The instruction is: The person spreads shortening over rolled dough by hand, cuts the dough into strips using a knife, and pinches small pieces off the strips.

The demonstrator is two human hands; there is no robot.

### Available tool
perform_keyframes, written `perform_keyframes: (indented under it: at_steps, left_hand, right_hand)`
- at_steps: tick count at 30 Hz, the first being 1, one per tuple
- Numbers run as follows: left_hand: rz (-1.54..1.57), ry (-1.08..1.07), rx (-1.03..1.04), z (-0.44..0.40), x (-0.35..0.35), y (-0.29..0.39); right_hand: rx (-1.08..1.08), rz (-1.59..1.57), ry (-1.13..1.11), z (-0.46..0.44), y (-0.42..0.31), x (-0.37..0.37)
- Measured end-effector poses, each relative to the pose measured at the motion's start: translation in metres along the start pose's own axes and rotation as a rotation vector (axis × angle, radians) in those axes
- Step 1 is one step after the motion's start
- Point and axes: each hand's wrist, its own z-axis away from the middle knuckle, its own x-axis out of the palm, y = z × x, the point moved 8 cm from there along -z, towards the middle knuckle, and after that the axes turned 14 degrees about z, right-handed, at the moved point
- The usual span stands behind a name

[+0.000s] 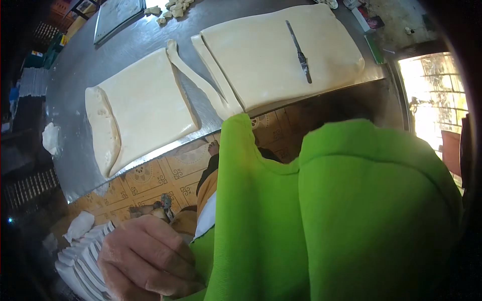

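My left hand [146, 257] is raised at the lower left, close to the green cloth of my garment [256, 215]. Its fingers are curled in, and whatever they might hold is hidden. My right hand is out of view. On the metal table [70, 120] lie two slabs of pale dough. The left slab [145, 100] has its left edge folded over. On the larger right slab [266, 60] rests a long, thin knife [299, 55] with a dark handle. Between the slabs are cut dough strips [198, 80], one running along the larger slab's left edge.
Dough scraps [175, 9] and a metal tray [118, 19] lie at the table's far side. White flour or dough [50, 139] sits at the left edge. Below is a patterned tile floor [145, 180]; a bright doorway [432, 95] stands at right.
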Motion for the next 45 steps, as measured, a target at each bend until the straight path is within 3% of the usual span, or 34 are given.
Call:
perform_keyframes:
  at_steps: [6,9,13,18,21,22,24,27,28,29,30,31,32,34,35,36,38,39,40,41,44,45]
  left_hand:
    - [-0.164,0.231,-0.001,-0.02,-0.006,-0.028]
    - [-0.201,0.174,0.056,-0.009,-0.012,-0.033]
    - [-0.703,0.653,-0.041,0.041,-0.031,-0.028]
    - [-0.676,0.829,-0.117,0.055,-0.019,-0.035]
    - [-0.908,0.976,-0.601,0.083,-0.024,-0.041]
    - [-0.911,0.986,-0.598,0.085,-0.025,-0.047]
    - [-1.581,0.855,-0.737,0.088,-0.036,-0.06]
    - [-0.635,1.072,-0.941,0.187,-0.057,-0.149]
    - [-0.275,1.151,-1.036,0.225,-0.053,-0.188]
    - [-0.361,1.099,-1.242,0.28,-0.059,-0.218]
    - [-0.444,1.032,-1.447,0.321,-0.061,-0.236]
    - [-0.451,1.022,-1.443,0.324,-0.061,-0.235]
    - [-0.525,1.099,-1.383,0.325,-0.067,-0.225]
    - [-0.657,1.233,-1.271,0.331,-0.082,-0.201]
    - [-0.646,1.221,-1.272,0.329,-0.092,-0.201]
    - [-0.578,1.298,-1.136,0.319,-0.114,-0.196]
    - [-0.316,1.44,-0.799,0.279,-0.161,-0.19]
    - [-0.115,1.498,-0.601,0.245,-0.177,-0.189]
    - [0.236,1.401,-0.514,0.208,-0.187,-0.199]
    - [0.575,1.28,-0.426,0.176,-0.191,-0.202]
    - [0.662,1.089,-0.37,0.136,-0.207,-0.187]
    - [0.698,1.005,-0.334,0.125,-0.21,-0.178]
  right_hand:
    - [-0.045,0.043,-0.1,0.002,0.011,0.009]
    - [-0.108,0.136,-0.127,-0.012,0.0,-0.024]
    - [-0.184,0.259,-0.13,-0.03,-0.019,-0.075]
    - [-0.231,0.341,-0.18,-0.037,-0.027,-0.084]
    - [-0.251,0.389,-0.214,-0.04,-0.031,-0.084]
    - [-0.253,0.401,-0.222,-0.039,-0.032,-0.083]
    - [-0.256,0.428,-0.22,-0.039,-0.033,-0.091]
    - [-0.272,0.485,-0.199,-0.052,-0.049,-0.113]
    - [-0.067,0.385,-0.269,-0.046,-0.032,-0.116]
    - [0.14,0.272,-0.336,-0.03,-0.003,-0.113]
    - [0.003,0.609,-0.303,-0.038,0.022,-0.114]
    - [-0.133,0.946,-0.258,-0.051,0.045,-0.12]
    - [-0.126,0.943,-0.245,-0.033,0.037,-0.136]
    - [-0.322,-0.275,0.073,0.027,-0.018,-0.177]
    - [-0.325,0.259,-0.029,0.029,-0.074,-0.178]
    - [-0.311,0.799,-0.136,0.015,-0.125,-0.179]
    - [-0.379,0.471,0.229,0.006,-0.176,-0.208]
    - [-0.518,0.441,0.576,0.004,-0.206,-0.222]
    - [-0.653,0.405,0.92,0.012,-0.23,-0.231]
    - [-0.637,0.41,0.929,0.003,-0.24,-0.231]
    - [-0.424,-0.159,0.665,-0.039,-0.247,-0.259]
    - [-0.412,-0.154,0.676,-0.052,-0.244,-0.274]
